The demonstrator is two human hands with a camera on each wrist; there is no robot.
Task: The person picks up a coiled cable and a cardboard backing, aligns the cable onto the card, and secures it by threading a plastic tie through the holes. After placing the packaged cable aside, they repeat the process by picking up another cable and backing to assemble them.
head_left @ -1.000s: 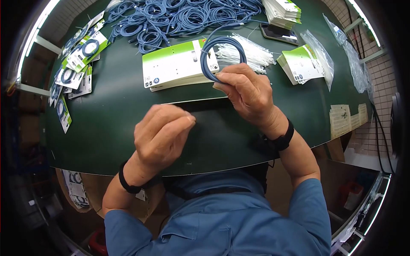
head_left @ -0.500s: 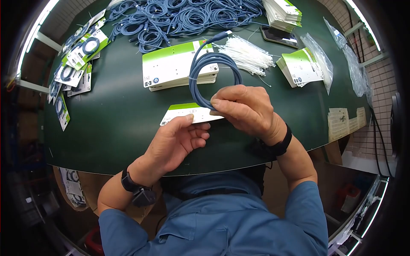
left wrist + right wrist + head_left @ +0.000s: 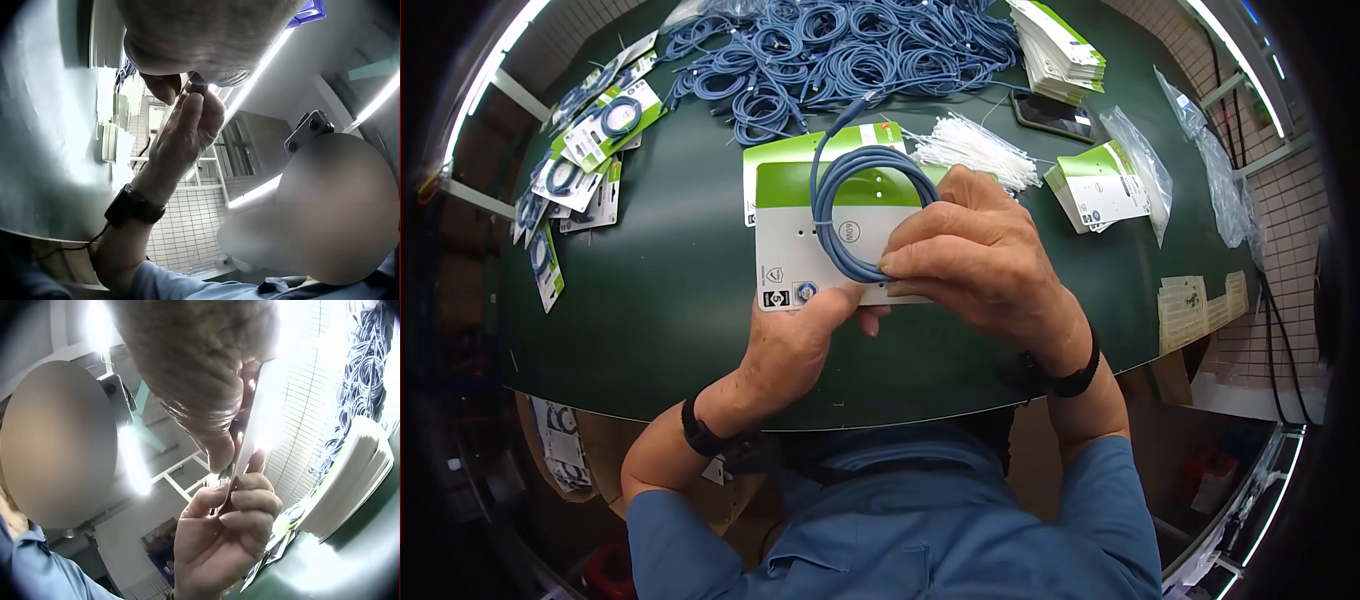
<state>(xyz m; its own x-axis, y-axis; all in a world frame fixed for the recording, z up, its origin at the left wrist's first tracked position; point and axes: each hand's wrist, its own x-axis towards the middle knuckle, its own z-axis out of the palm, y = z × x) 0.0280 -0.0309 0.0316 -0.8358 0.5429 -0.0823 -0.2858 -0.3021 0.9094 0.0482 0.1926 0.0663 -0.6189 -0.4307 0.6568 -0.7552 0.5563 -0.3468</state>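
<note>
A white and green card [image 3: 785, 225] stands tilted up in the left hand [image 3: 800, 335], thumb on its front near the lower edge and fingers behind. The right hand [image 3: 985, 260] pinches a coiled blue cable [image 3: 835, 255], which lies against the card's front; one cable end sticks up past the top of the card. In the right wrist view the card [image 3: 253, 425] is seen edge-on between the left hand [image 3: 225, 537] and the right hand [image 3: 194, 375]. The left wrist view shows the right hand [image 3: 181, 131] beyond the left hand [image 3: 200, 37].
Many coiled blue cables [image 3: 860, 55] lie along the back. Behind the held card are a card stack [image 3: 800, 148] and white ties [image 3: 980, 150]. Packed cards [image 3: 590, 135] sit at left; a phone [image 3: 1052, 116], more cards [image 3: 1105, 190] and plastic bags [image 3: 1145, 170] at right.
The left hand has taken a card and raised it upright behind the coil. The right hand, still pinching the coil, has come down and brought it against the card's front.
</note>
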